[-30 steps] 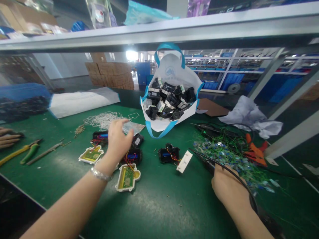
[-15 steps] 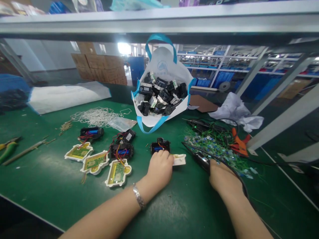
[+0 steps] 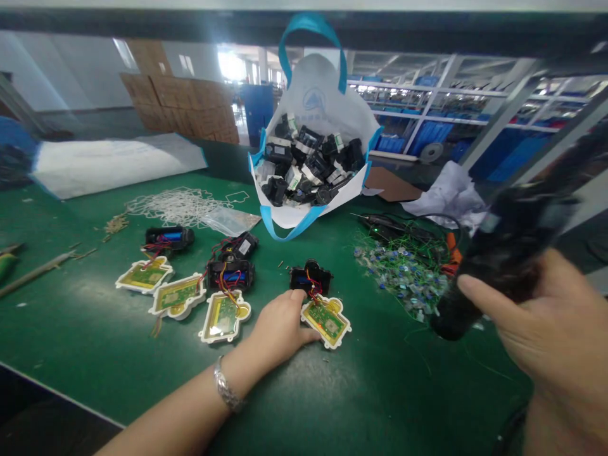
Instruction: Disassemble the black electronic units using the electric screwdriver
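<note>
My left hand (image 3: 279, 326) rests on the green table (image 3: 332, 392), fingers curled against the left edge of a white shell with a green circuit board (image 3: 327, 321). Red and yellow wires join that board to a black battery holder (image 3: 311, 277) just behind it. My right hand (image 3: 546, 329) is raised close to the camera at the right, fingers wrapped round a blurred black handheld tool (image 3: 508, 253). Three more open boards (image 3: 183, 304) with black holders (image 3: 230, 273) lie in a row to the left.
A white bag with blue handles (image 3: 311, 120), full of black parts, stands behind. A heap of green wire and blue bits (image 3: 403, 272) lies at the right beside an orange tool (image 3: 453, 253) and crumpled white sheet (image 3: 449, 193). White strips (image 3: 175, 206) and a clear pouch (image 3: 230, 221) lie left.
My left hand came from the far left group to the middle piece, which now lies board side up. My right hand lifted the black tool off the table toward the camera.
</note>
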Available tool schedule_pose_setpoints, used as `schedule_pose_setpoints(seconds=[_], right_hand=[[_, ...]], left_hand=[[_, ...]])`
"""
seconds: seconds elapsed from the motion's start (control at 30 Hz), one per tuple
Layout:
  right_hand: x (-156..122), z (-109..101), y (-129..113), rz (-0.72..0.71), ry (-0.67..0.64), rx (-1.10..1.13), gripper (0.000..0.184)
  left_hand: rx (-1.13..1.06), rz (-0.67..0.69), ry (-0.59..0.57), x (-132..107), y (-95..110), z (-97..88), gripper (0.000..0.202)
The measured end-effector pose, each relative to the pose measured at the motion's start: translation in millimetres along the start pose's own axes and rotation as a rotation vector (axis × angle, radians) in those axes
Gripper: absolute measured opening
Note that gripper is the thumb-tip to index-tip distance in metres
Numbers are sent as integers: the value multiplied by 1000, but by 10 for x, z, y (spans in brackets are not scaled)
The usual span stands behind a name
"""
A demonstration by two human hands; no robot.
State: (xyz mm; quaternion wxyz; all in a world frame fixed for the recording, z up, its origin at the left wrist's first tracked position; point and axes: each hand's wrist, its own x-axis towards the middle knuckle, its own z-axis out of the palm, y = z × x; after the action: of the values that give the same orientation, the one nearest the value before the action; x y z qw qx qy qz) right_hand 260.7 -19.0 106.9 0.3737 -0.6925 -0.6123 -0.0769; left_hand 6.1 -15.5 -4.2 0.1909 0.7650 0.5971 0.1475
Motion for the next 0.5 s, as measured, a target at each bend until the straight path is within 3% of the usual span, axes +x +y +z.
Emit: schedule_pose_setpoints(seconds=[0.1, 0.23, 0.37, 0.5], right_hand=[[-15, -40, -341, -84, 115, 540, 29], [-62, 109, -733, -134, 14, 1106, 28], [-121, 306, -931, -64, 56, 1187, 28], [-130, 555, -991, 0, 125, 1188, 30]], left_hand=[[-70, 38, -46, 54, -15, 49, 66], [-153, 55, -84, 93, -43, 82, 73], [-250, 2, -157, 109, -65, 105, 60], [-208, -13, -47, 93, -35, 168, 59]])
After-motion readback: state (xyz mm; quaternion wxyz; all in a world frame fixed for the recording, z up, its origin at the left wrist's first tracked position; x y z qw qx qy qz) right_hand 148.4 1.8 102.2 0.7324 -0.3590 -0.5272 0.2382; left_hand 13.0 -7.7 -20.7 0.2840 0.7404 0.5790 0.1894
